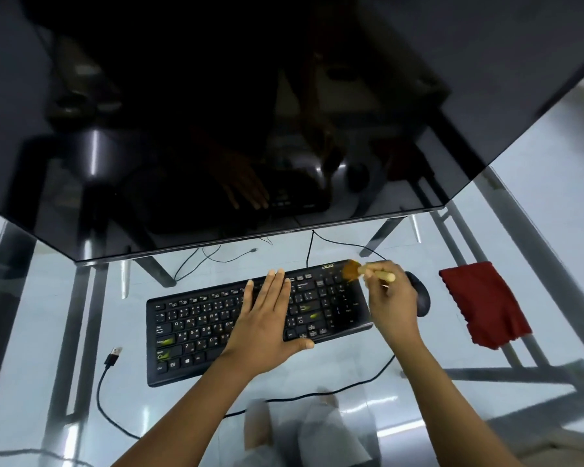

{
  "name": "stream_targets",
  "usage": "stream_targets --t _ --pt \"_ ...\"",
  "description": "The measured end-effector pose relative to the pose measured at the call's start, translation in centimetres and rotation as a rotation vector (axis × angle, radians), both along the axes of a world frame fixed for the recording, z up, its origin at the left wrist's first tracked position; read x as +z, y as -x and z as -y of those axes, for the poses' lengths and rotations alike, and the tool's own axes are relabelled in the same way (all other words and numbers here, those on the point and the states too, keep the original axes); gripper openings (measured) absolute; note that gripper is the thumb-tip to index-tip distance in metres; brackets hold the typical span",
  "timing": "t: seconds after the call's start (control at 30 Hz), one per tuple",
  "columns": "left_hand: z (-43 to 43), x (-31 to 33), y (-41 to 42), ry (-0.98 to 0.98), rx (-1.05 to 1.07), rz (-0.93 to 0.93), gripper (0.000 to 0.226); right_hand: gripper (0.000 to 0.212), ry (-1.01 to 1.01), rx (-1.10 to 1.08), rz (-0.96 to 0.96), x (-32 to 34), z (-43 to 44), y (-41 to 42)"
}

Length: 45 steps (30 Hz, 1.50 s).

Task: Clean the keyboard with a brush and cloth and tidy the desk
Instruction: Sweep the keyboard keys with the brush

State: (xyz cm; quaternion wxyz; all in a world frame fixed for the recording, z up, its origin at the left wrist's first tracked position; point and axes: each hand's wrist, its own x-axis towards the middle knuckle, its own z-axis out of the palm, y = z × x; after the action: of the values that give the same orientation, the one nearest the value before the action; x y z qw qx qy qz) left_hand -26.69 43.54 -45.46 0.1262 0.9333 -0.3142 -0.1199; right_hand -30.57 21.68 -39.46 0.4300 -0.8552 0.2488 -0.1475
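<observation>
A black keyboard (196, 328) lies on the glass desk (368, 412), slanted up to the right. My left hand (267, 318) lies flat on its middle keys, fingers straight. My right hand (393, 298) grips a small brush (368, 272) by its pale wooden handle. The brown bristles touch the keyboard's top right corner near the number pad. A dark red cloth (486, 305) lies crumpled on the desk to the right, apart from both hands.
A large dark monitor (216, 112) hangs over the back of the desk. A black mouse (420, 298) sits just right of the keyboard, partly behind my right hand. A loose USB cable (113, 357) lies at the left. Thin cables run behind the keyboard.
</observation>
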Motion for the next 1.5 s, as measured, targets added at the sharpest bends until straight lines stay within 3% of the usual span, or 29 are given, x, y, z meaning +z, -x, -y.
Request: stream_targets --t 0.07,0.13,0.2,0.27,0.33,0.43,0.5,0.57,0.63,0.7,0.77,0.83,0.93,1.03,1.13,1.4,1.5 --pt "1.1 0.1 -0.2 -0.002 -0.003 0.004 0.114 0.011 -0.177 0.015 0.01 0.4 0.7 0.7" --pt "2.2 0.2 -0.3 0.0 0.002 -0.011 0.115 0.013 -0.323 0.202 -0.099 0.3 0.7 1.5" --pt "3.3 0.3 -0.2 0.006 0.018 -0.028 0.117 0.01 -0.19 0.303 -0.176 -0.1 1.2 2.4" --pt "3.9 0.3 0.0 -0.011 0.021 -0.05 0.119 0.007 0.002 0.183 -0.059 -0.6 2.3 2.5" --pt "4.1 0.1 0.2 -0.03 0.026 -0.049 0.121 0.005 -0.023 0.069 0.031 -0.4 3.0 2.6" --pt "4.0 0.0 0.4 -0.042 0.035 -0.052 0.121 0.007 -0.143 0.285 -0.104 -0.3 3.0 3.1" --pt "4.0 0.2 0.4 -0.054 0.041 -0.059 0.121 0.007 -0.043 0.364 -0.109 -0.7 3.4 3.8" --pt "4.1 0.3 0.4 -0.05 0.052 -0.07 0.122 0.009 0.037 0.188 -0.017 -0.7 4.8 4.0" --pt "4.3 0.4 0.4 -0.056 0.065 -0.075 0.122 0.006 -0.065 0.078 0.039 -0.2 5.5 4.1" --pt "4.6 0.4 0.4 -0.087 0.068 -0.06 0.121 0.006 -0.14 0.213 -0.054 0.1 5.4 4.1" --pt "5.2 0.5 0.4 -0.081 0.082 -0.05 0.12 0.009 -0.089 0.309 -0.134 -0.4 5.9 4.3" --pt "6.5 0.9 0.3 -0.04 0.087 -0.056 0.115 0.016 -0.113 0.103 -0.07 -0.6 8.1 4.0" --pt "9.5 1.8 -0.1 0.001 0.052 -0.019 0.103 0.012 -0.556 -0.327 0.148 0.1 12.3 3.9" --pt "13.5 2.7 -0.6 0.037 -0.015 0.001 0.094 0.012 -0.755 -0.461 0.201 0.1 15.0 4.8" --pt "17.5 3.2 -1.0 0.076 -0.089 -0.015 0.09 0.012 -0.639 -0.507 0.123 -1.6 15.8 6.0" --pt "25.2 2.5 -1.6 -0.038 -0.263 -0.017 0.088 0.019 0.139 -0.372 -0.167 -6.7 16.3 8.5" --pt "26.8 1.7 -1.7 -0.06 -0.288 -0.014 0.088 0.019 0.277 -0.342 -0.299 -7.6 16.9 9.0"
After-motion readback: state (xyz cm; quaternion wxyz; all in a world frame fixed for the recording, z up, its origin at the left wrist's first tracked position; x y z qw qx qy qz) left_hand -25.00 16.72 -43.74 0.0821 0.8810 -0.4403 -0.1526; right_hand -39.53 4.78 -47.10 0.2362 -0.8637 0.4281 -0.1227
